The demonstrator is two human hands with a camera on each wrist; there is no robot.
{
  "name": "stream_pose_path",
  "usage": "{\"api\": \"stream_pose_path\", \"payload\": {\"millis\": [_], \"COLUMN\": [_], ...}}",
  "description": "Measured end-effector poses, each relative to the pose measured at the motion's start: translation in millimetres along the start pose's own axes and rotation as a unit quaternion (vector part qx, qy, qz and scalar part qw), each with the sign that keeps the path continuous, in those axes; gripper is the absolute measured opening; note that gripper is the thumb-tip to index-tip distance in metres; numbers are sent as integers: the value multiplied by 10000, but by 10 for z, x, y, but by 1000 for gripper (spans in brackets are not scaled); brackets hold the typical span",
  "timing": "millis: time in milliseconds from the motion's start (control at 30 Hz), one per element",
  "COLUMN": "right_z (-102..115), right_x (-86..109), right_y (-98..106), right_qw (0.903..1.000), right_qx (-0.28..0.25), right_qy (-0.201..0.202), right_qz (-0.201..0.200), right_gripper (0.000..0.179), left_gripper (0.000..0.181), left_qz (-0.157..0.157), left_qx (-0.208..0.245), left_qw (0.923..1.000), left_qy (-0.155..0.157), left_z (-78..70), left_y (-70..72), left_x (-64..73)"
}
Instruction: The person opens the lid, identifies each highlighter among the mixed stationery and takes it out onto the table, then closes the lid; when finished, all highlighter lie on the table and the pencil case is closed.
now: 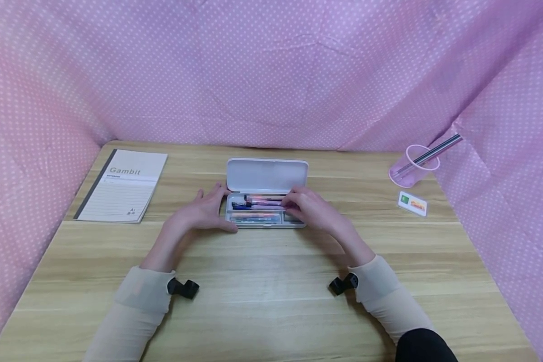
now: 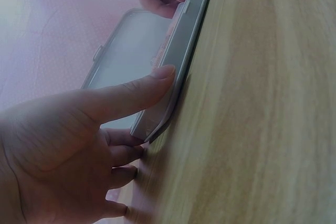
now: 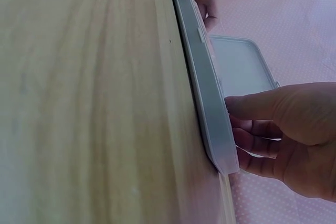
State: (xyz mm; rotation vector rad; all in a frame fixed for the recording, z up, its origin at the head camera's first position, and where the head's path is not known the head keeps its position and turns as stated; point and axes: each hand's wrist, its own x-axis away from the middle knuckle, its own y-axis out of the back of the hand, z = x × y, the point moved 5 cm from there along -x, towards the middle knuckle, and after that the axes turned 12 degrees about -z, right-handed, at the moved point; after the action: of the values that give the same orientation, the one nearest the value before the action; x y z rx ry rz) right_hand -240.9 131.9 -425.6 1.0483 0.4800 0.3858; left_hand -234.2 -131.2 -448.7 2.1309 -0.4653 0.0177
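Note:
An open white pencil case (image 1: 266, 226) lies on the table, its lid (image 1: 267, 175) tipped back. Its rear compartment holds several pens (image 1: 258, 198), and a clear box of thin sticks (image 1: 255, 217) lies in the front one. My left hand (image 1: 203, 208) grips the case's left end; in the left wrist view the thumb (image 2: 164, 73) presses the front wall and the other fingers spread at the end. My right hand (image 1: 309, 208) reaches in at the right end, fingers bent, pinching the right end of a purple pen (image 1: 271, 203). In the right wrist view its fingertips are partly hidden inside the case.
A notebook (image 1: 122, 186) marked Gambit lies at the left. At the back right stands a pink translucent cup (image 1: 402, 171) with dark striped pencils (image 1: 439, 148) leaning in it. A small white packaged eraser (image 1: 413, 203) lies before it. Pink dotted cloth (image 1: 271, 75) hangs behind the table.

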Motion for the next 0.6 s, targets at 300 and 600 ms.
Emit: {"api": "stream_pose_path", "payload": {"millis": [300, 600], "right_z": [0, 17], "right_x": [-3, -14], "right_y": [-20, -20], "right_qw": [10000, 9999], "right_qx": [69, -5], "right_qy": [18, 106], "right_qz": [-15, -50], "right_gripper": [13, 15], "left_gripper": [110, 111], "left_qz": [10, 19], "left_qx": [39, 40], "left_qw": [10000, 10000], "left_qy": [-7, 38], "left_z": [-14, -7], "left_y": [13, 8], "left_x": [-1, 4]}}
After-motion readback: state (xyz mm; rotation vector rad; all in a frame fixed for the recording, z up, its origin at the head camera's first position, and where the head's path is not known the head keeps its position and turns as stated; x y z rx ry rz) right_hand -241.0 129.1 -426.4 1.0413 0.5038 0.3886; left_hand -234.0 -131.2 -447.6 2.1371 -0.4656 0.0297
